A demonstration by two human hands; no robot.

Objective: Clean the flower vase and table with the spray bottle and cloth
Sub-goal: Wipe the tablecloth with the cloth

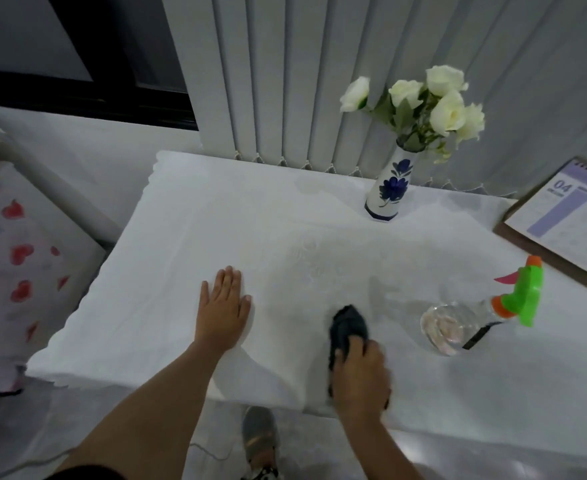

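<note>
A white table (188, 244) with a white cover fills the middle. My right hand (359, 374) grips a dark cloth (347, 325) and holds it down on the table near the front edge. My left hand (224, 306) lies flat on the table, fingers straight, to the left of the cloth. A white vase with blue flowers painted on it (390, 185) stands upright at the back, holding white roses (434, 102). A clear spray bottle (458, 323) with a green and orange head lies on its side to the right of the cloth.
A desk calendar (565, 220) leans at the table's right end. Vertical blinds (285, 81) hang behind the table. A cloth with red hearts (18, 265) lies to the left, beyond the table's edge. My shoe (260, 438) shows on the floor below the front edge.
</note>
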